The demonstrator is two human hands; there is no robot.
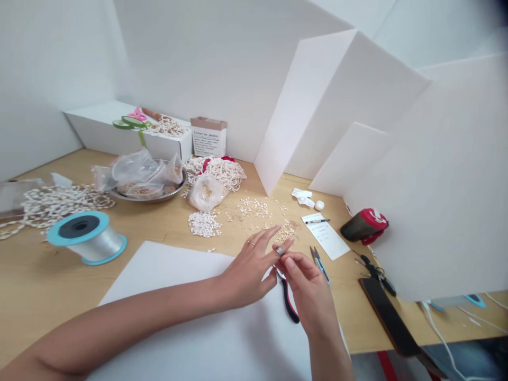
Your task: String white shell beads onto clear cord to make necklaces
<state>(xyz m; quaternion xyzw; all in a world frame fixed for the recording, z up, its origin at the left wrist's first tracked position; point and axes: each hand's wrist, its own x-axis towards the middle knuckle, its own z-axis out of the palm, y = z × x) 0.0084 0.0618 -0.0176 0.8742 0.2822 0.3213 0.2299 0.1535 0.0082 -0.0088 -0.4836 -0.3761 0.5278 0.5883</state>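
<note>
Right hand point(307, 291) pinched shut, anything held too small to tell; left hand point(248, 272) half open, just beside it. One pair of black-red pliers point(288, 299) below; irregular white beads point(254, 209) scattered beyond; one clear filament spool point(89, 238) left

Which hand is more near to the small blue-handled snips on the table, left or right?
Right. The right hand is just left of the blue-handled snips; the left hand is farther left, on the other side of the right hand.
</note>
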